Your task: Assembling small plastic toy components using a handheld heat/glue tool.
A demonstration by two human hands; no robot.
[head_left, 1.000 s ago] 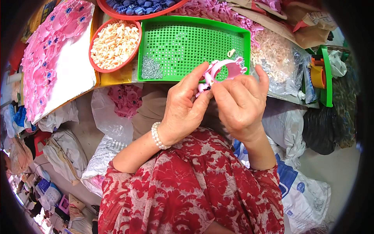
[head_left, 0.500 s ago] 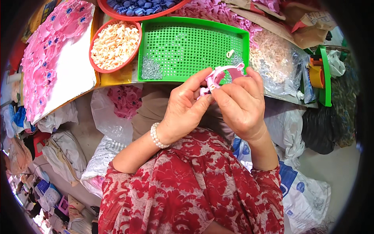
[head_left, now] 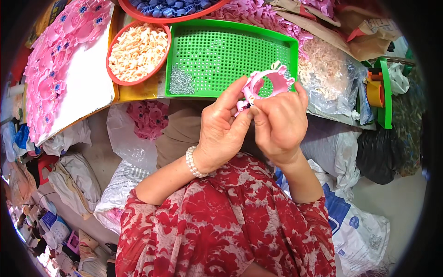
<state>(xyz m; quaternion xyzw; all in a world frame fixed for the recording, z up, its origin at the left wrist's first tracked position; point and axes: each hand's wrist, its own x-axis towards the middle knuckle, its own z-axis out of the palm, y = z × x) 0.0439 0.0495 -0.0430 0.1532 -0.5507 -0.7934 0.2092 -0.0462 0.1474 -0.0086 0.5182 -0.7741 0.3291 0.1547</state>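
A pink plastic ring-shaped part (head_left: 269, 82) is held between my two hands, above the near right side of the green perforated tray (head_left: 221, 24). My left hand (head_left: 224, 122) pinches its left side between thumb and fingers. On the right, my right hand (head_left: 282, 124) has its thumb and curled fingers closed on the lower edge of the same part. A small dark piece shows at the thumb tips; its shape is too small to make out. Metal pins (head_left: 182, 82) lie heaped in the tray's near left corner. Another small pile of pins is partly hidden behind the ring.
Cream plastic pieces (head_left: 138, 51) fill a red bowl; blue pieces (head_left: 170, 7) fill another behind it. Pink parts with blue inserts (head_left: 50, 83) cover the white board at left. A clear bag of cream pieces (head_left: 327, 69) lies right of the tray. Plastic bags surround my legs.
The pink ring has turned so its round opening faces up more. My right hand has curled in and shifted slightly left; my left hand stays on the part.
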